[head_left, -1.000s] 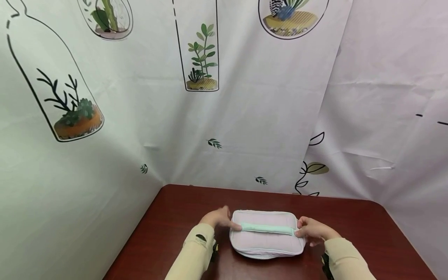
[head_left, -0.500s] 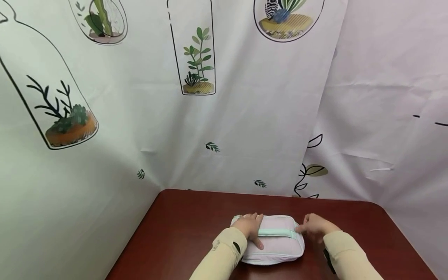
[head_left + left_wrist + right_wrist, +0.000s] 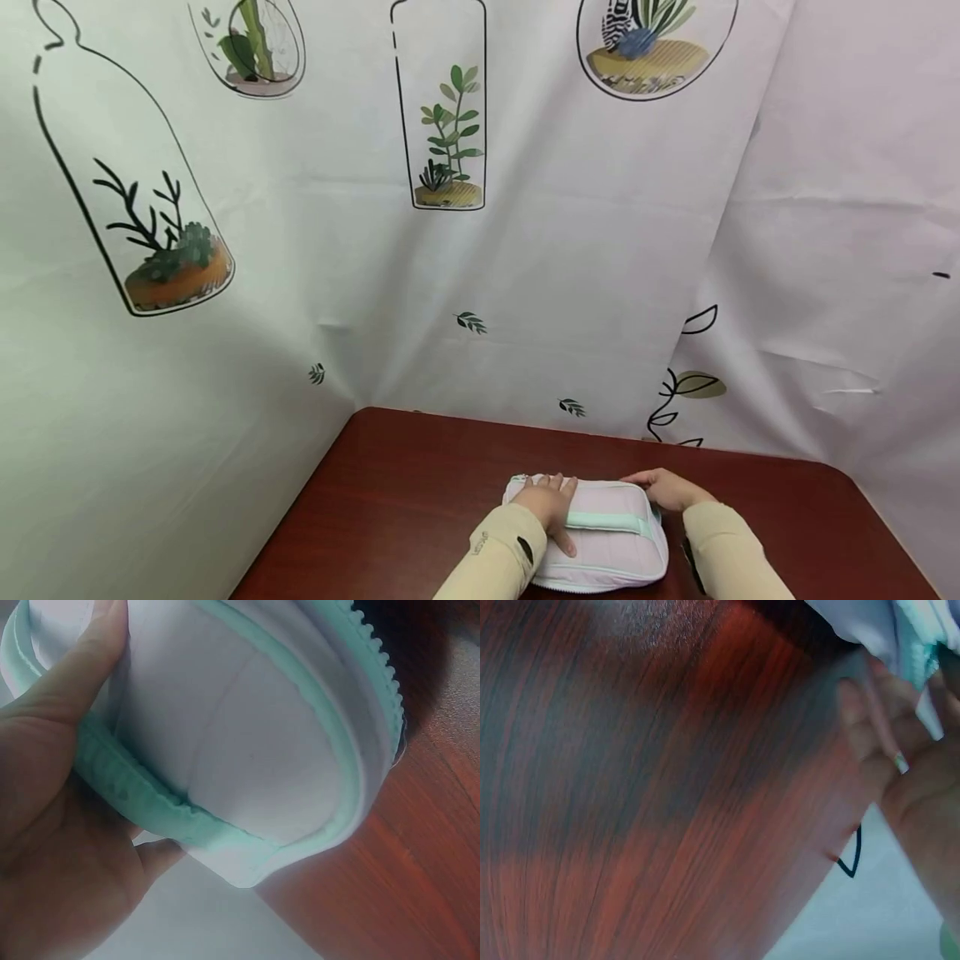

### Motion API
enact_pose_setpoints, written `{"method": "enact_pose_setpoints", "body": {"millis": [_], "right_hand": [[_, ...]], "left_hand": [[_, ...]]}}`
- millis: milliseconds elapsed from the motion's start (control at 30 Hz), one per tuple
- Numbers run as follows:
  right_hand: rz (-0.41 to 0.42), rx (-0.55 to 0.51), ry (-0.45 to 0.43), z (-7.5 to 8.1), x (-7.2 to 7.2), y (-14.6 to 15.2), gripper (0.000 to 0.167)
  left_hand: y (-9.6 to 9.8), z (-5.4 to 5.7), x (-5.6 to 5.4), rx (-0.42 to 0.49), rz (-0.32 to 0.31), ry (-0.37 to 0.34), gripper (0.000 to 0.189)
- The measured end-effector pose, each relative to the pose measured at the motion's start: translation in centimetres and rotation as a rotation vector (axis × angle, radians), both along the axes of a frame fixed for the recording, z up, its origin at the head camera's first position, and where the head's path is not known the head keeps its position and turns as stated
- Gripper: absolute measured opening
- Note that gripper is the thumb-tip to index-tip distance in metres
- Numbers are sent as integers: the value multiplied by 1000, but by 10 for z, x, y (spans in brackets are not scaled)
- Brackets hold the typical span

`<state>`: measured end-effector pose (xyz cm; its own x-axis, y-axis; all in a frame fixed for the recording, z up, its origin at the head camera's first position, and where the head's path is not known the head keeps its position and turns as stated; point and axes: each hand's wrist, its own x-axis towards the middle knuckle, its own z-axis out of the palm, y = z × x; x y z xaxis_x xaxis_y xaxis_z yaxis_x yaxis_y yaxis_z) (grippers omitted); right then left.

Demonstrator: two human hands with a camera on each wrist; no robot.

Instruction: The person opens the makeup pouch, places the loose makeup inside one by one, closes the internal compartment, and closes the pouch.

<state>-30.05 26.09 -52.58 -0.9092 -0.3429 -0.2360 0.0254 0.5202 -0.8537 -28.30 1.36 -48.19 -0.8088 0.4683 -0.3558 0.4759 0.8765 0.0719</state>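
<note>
A pale pink zip pouch (image 3: 611, 552) lies on the table with a mint-green strap (image 3: 606, 522) across its top. My left hand (image 3: 543, 504) presses on the pouch's left part with fingers spread. In the left wrist view the thumb (image 3: 82, 667) lies over the strap, and mint zipper teeth (image 3: 379, 652) run along the pouch's edge. My right hand (image 3: 669, 490) is at the far right corner, fingers along the zipped side. A thin pinkish zipper pull (image 3: 885, 724) lies across the fingers in the right wrist view; the thumb and fingertip pinch is mostly hidden.
The dark red wooden table (image 3: 420, 500) has a rounded far right corner. A white cloth backdrop (image 3: 570, 275) printed with plants in bottles hangs behind and to both sides.
My left hand has moved from the pouch's left edge onto its top. The right hand has shifted from the strap's right end back round the far right corner.
</note>
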Motion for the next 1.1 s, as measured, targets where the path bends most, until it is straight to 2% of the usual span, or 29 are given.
{"method": "enact_pose_setpoints", "body": {"millis": [167, 333, 467, 567, 700, 767, 900, 1100], "right_hand": [[90, -102, -28, -9, 0, 9, 48], [68, -73, 30, -14, -1, 15, 29], [80, -115, 34, -16, -2, 17, 25], [102, -148, -16, -14, -2, 17, 26], [86, -75, -22, -9, -3, 18, 26], [70, -31, 10, -7, -4, 18, 23], [26, 30, 131, -7, -5, 15, 17], [8, 93, 291, -8, -9, 7, 10]], "left_hand": [[1, 3, 6, -1, -4, 31, 103], [4, 8, 12, -15, -1, 46, 102], [7, 2, 11, -26, 1, 15, 103], [10, -6, 6, -36, 4, 10, 104], [12, -13, 2, -35, 2, 46, 106], [11, -11, 3, -31, 3, 46, 108], [11, -9, 1, -33, 10, 35, 105], [6, 7, 6, -63, 19, 48, 100]]}}
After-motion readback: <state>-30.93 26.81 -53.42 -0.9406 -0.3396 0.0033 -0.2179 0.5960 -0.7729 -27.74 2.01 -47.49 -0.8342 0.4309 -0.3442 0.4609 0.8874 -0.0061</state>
